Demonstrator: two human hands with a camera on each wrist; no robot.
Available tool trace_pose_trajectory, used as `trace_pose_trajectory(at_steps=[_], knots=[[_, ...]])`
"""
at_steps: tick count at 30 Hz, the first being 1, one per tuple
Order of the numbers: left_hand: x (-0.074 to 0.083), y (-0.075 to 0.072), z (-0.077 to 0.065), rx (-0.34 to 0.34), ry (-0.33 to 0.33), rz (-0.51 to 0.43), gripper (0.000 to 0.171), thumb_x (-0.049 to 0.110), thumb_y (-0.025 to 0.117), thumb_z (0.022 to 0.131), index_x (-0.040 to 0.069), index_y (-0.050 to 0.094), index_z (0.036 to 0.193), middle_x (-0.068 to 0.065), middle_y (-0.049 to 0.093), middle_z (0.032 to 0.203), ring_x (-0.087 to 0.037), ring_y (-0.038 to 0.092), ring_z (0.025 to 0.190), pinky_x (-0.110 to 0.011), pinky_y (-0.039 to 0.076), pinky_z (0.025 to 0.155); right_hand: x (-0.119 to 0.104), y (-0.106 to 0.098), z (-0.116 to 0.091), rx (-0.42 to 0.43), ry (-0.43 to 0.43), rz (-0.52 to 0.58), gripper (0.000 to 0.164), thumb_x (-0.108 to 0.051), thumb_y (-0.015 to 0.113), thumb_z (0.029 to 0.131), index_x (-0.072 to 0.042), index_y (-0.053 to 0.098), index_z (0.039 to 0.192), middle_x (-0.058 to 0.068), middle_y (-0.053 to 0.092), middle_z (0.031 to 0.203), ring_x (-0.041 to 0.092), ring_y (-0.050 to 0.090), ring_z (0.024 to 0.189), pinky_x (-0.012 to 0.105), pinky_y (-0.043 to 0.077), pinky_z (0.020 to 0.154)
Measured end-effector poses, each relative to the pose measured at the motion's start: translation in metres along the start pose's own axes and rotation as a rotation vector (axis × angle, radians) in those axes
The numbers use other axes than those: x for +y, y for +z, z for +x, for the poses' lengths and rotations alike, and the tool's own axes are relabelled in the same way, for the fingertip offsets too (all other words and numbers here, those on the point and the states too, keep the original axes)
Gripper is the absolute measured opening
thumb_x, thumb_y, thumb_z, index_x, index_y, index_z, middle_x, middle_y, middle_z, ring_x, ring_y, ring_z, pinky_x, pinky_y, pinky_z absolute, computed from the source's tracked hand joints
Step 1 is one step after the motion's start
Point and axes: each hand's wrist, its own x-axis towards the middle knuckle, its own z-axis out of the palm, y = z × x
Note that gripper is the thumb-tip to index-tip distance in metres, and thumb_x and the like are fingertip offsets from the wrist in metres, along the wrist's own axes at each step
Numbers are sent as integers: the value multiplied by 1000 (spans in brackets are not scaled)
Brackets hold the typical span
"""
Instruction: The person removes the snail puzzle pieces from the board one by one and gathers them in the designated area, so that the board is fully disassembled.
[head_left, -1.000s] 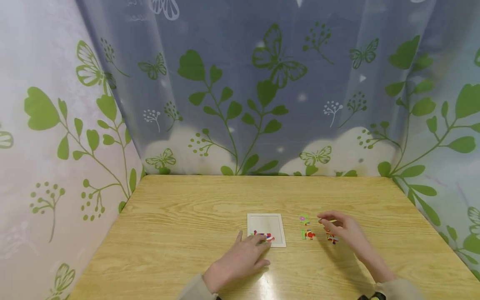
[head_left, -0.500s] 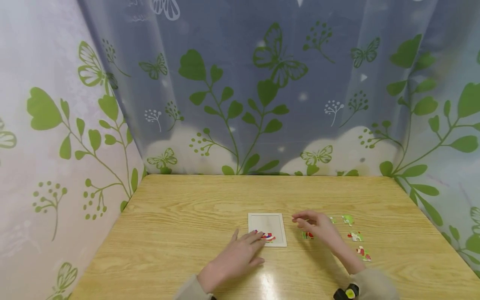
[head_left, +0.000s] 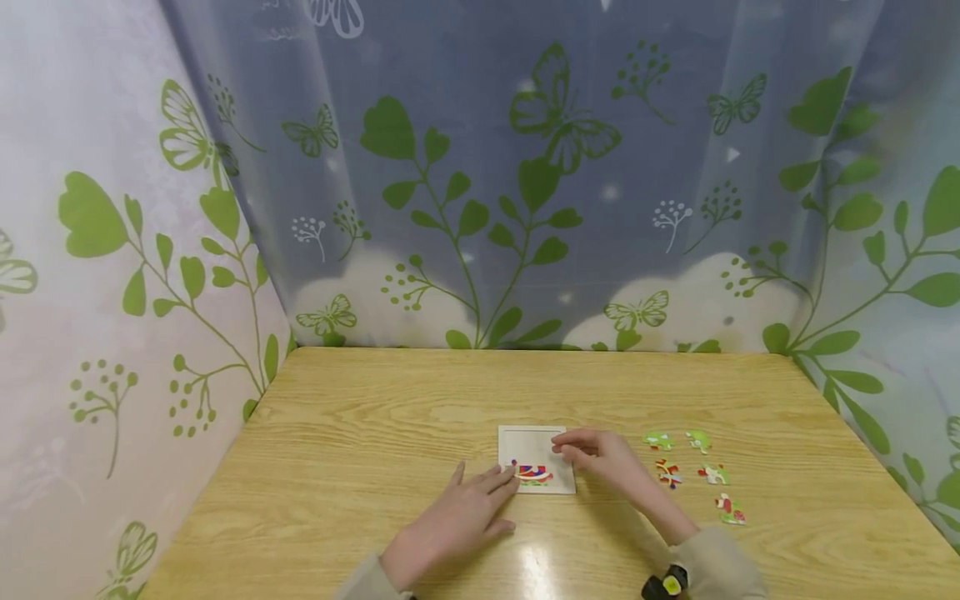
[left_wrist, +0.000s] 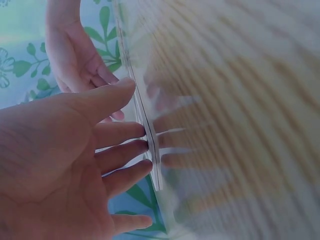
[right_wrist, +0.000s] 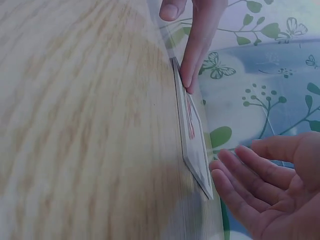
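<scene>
A square white puzzle tray lies on the table, with a red, white and blue puzzle piece near its lower edge. My left hand rests its straight fingers on the tray's left side, beside that piece. In the left wrist view the fingertips meet the thin tray edge. My right hand hovers at the tray's right rim, fingers loosely bent. Nothing shows between its fingers in the right wrist view, where the palm faces the camera.
Several loose puzzle pieces lie right of the tray, among them a green one, a red and white one and a red and green one. A patterned curtain stands behind the wooden table.
My right hand has swept left from above the loose pieces to the tray's right rim, uncovering pieces behind it. My left hand has slid slightly left, showing more of the piece in the tray.
</scene>
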Motion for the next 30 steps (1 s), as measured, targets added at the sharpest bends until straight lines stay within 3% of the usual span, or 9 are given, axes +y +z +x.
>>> trace_pose_trajectory(at_steps=[6, 12, 23, 30], knots=[[1, 2, 0, -2, 1, 29, 63, 44, 58, 100, 13, 46, 153, -3, 40, 160, -23, 41, 146, -63, 31, 116, -3, 7, 3, -18, -34, -68, 28, -16, 62, 102, 3, 71, 120, 17, 74, 112, 26, 73, 95, 22, 57, 75], [2, 1, -1, 0, -3, 38, 62, 44, 58, 100, 12, 47, 152, -3, 41, 159, -22, 42, 145, -62, 32, 116, -8, 11, 3, -50, -26, -110, 28, -16, 61, 102, 4, 71, 119, 19, 74, 112, 24, 73, 87, 23, 58, 70], [2, 3, 0, 16, -2, 56, 60, 44, 59, 100, 12, 49, 150, -3, 45, 157, -21, 45, 143, -63, 35, 114, -10, 20, 6, -39, -5, -194, 24, -17, 63, 100, -1, 75, 114, 9, 77, 105, 19, 71, 89, 24, 56, 72], [4, 2, 0, 10, -9, 60, 61, 43, 59, 100, 12, 49, 151, -3, 44, 158, -21, 45, 143, -63, 35, 114, -10, 23, 7, -20, 31, -183, 21, -14, 66, 97, -4, 75, 114, 9, 76, 106, 22, 72, 91, 34, 59, 78]])
